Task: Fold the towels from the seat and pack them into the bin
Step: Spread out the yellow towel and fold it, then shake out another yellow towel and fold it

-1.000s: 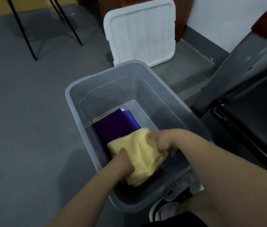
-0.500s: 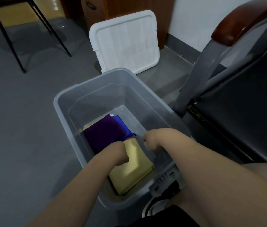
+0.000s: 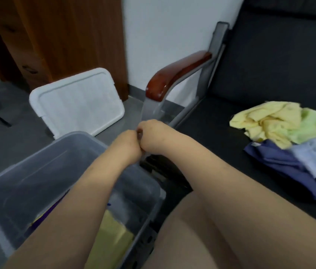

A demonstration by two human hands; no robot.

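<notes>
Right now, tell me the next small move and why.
Probably reach the right hand toward the crumpled yellow towel heaped with others on the seat: no towel shows in it or the left hand, and a folded yellow towel lies in the bin.

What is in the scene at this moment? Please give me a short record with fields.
bin: grey, uncovered, on the floor
inside: folded yellow towel; purple towel, mostly hidden by an arm
lid: white, propped behind the bin, by the cabinet
seat: black, bears a pile of unfolded towels
left hand: beside the right hand, above the bin's far corner
grip: fingers face away; no towel seen in either hand
</notes>
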